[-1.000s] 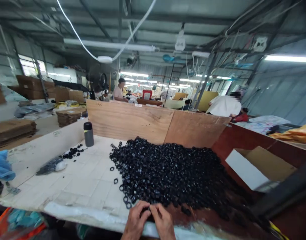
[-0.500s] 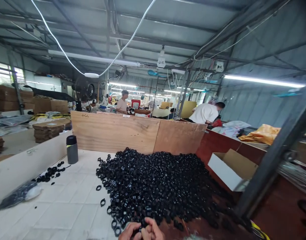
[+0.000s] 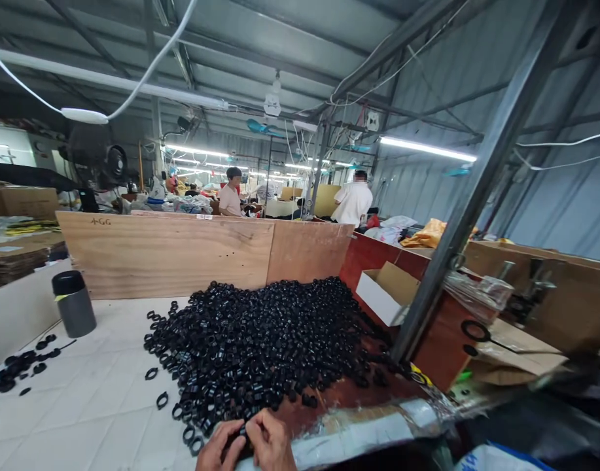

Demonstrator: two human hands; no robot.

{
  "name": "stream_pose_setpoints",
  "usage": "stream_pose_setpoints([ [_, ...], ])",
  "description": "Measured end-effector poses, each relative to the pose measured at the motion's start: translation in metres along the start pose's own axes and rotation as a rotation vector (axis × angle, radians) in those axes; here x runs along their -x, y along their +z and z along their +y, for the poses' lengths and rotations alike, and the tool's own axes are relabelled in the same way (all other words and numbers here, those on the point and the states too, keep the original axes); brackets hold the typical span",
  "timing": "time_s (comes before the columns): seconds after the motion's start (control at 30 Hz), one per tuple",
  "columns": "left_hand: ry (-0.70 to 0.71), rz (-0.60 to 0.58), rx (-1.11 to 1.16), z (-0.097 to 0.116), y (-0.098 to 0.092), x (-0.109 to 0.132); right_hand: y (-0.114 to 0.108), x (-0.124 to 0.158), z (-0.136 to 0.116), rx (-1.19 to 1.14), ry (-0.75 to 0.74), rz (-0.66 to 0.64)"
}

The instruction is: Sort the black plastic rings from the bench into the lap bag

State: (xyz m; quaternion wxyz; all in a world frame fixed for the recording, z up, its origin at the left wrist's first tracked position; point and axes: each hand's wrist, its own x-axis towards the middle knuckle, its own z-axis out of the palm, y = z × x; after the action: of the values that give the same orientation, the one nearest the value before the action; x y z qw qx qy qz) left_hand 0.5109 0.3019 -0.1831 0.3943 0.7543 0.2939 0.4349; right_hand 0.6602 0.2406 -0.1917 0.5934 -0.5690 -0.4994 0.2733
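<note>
We pinched black piece [image 3: 243, 430], fingers of left hand [image 3: 222, 447] and right hand [image 3: 270, 441] nearly closed; light, steady grip seemed best.

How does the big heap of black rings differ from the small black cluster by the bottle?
The heap is far larger than the visible cluster. The heap is thickly piled, while the cluster lies loosely spread. The heap reaches onto the red-brown surface; the cluster sits on the white surface. Both hold small black pieces.

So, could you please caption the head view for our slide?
Left hand and right hand, close together, before piled black rings.
</note>
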Motion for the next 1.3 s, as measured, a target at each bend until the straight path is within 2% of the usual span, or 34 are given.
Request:
stream_pose_setpoints([
  [0.13, -0.016, -0.006, 0.004, 0.007, 0.0, -0.001, -0.003, 0.0, -0.009, -0.019, -0.071, -0.02],
  [0.23, -0.016, 0.014, -0.021, 0.016, 0.0, 0.001, -0.008, 0.002, -0.02, -0.012, -0.011, -0.08],
  [0.3, -0.008, 0.036, -0.037, 0.028, -0.003, 0.004, -0.012, 0.006, -0.034, -0.007, 0.009, -0.062],
  [0.37, 0.014, 0.014, -0.035, 0.041, -0.004, 0.006, -0.017, 0.009, -0.049, -0.014, -0.007, -0.041],
  [0.5, 0.021, -0.018, -0.041, 0.049, -0.001, 0.006, -0.018, 0.01, -0.064, -0.039, 0.117, -0.058],
  [0.57, 0.063, 0.008, -0.059, 0.047, 0.004, 0.008, -0.015, 0.012, -0.068, -0.076, 0.203, -0.008],
  [0.67, 0.22, 0.045, -0.102, 0.045, 0.012, 0.019, -0.013, 0.019, -0.077, -0.25, 0.42, 0.055],
  [0.77, 0.395, 0.036, -0.185, 0.043, 0.019, 0.032, -0.021, 0.024, -0.085, -0.48, 0.741, -0.007],
  [0.87, 0.52, -0.044, -0.298, 0.043, 0.02, 0.045, -0.036, 0.026, -0.091, -0.581, 0.993, -0.098],
  [1.0, 0.656, -0.186, -0.377, 0.047, 0.013, 0.052, -0.049, 0.029, -0.092, -0.559, 1.124, -0.18],
  [1.13, 0.648, -0.301, -0.39, 0.058, 0.009, 0.054, -0.051, 0.041, -0.092, -0.479, 1.146, -0.229],
  [1.2, 0.582, -0.317, -0.337, 0.067, 0.009, 0.054, -0.056, 0.046, -0.094, -0.423, 1.126, -0.239],
  [1.23, 0.52, -0.327, -0.301, 0.072, 0.008, 0.055, -0.061, 0.046, -0.094, -0.334, 1.05, -0.215],
  [1.3, 0.375, -0.35, -0.257, 0.082, 0.007, 0.053, -0.078, 0.04, -0.091, 0.004, 0.74, -0.059],
])
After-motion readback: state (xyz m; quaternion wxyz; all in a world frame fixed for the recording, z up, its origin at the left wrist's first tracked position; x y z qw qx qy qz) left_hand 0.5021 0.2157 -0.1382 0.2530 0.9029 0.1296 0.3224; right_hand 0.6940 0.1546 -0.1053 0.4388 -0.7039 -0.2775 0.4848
